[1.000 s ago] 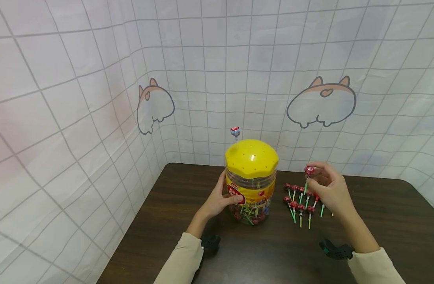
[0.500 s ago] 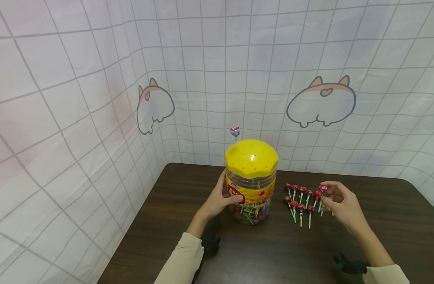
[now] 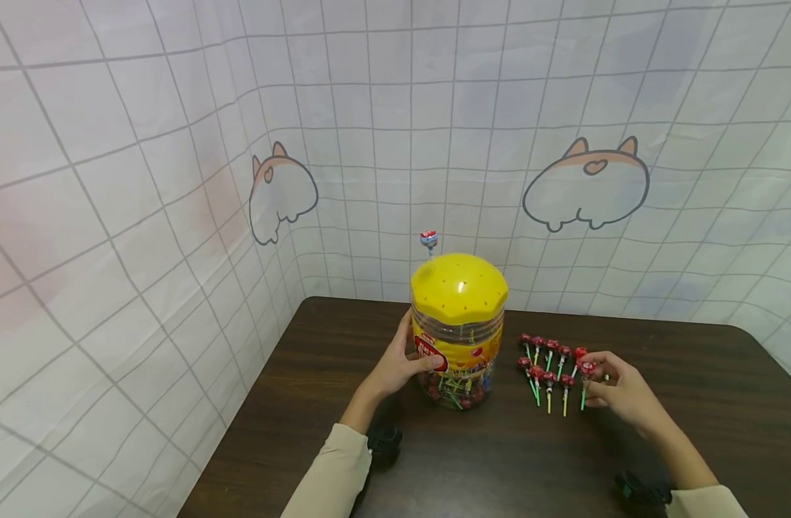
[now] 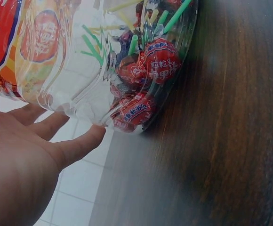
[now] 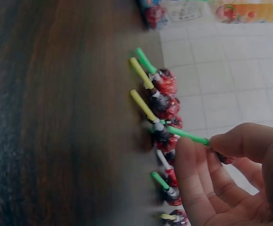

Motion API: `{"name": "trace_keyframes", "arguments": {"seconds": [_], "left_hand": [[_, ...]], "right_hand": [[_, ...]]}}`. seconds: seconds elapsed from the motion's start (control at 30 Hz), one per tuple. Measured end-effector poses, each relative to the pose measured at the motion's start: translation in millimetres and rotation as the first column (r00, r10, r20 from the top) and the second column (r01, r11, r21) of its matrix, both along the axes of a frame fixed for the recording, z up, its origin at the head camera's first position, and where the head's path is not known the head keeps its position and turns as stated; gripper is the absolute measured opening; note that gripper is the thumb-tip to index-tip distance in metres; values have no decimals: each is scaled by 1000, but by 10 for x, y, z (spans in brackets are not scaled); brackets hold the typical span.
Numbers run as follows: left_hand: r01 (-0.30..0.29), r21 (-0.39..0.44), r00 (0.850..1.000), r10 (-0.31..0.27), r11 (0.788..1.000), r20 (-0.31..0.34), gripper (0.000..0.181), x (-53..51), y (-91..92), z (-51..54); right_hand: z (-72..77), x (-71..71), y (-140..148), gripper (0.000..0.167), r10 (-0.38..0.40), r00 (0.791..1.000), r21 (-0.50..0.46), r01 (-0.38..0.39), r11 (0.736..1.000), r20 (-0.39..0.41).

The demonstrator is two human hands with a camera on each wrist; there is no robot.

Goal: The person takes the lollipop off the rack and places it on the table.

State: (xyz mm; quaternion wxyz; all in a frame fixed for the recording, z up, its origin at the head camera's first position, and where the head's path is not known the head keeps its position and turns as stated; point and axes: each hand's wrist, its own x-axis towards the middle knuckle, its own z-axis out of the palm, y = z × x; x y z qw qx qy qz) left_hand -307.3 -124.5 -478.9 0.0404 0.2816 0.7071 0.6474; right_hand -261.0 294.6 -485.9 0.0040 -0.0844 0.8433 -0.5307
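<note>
A clear plastic jar [image 3: 460, 334] with a yellow lid [image 3: 459, 288] stands on the dark table, lollipops visible through its lower wall. My left hand [image 3: 395, 365] holds the jar's left side, thumb across the front label; the left wrist view has its fingers [image 4: 82, 145] against the clear wall. Between thumb and fingers, my right hand [image 3: 623, 388] pinches a red-wrapped lollipop [image 3: 587, 368] by its green stick [image 5: 190, 135], head up. Several more lollipops [image 3: 549, 380] lie in two rows just left of that hand. Some behind the right hand are partly hidden.
A lone lollipop [image 3: 428, 239] pokes up behind the jar lid; its lower end is hidden. The brown wooden table [image 3: 486, 460] ends at a white gridded curtain [image 3: 382, 180] at the back and left.
With the lollipop, my right hand has come down and slightly right, from above the rows to their right end, low over the table. The left hand and jar have stayed put.
</note>
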Motion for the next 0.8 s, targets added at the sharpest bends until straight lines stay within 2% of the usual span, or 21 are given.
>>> {"name": "trace_keyframes", "arguments": {"seconds": [0.33, 0.8], "left_hand": [[-15, -11, 1000, 15, 1000, 2, 102, -13, 6, -15], [-17, -7, 1000, 18, 1000, 12, 102, -15, -1, -25]], "right_hand": [[-78, -29, 27, 46, 23, 996, 25, -25, 999, 85], [-68, -84, 93, 46, 22, 991, 135, -39, 990, 128]]}}
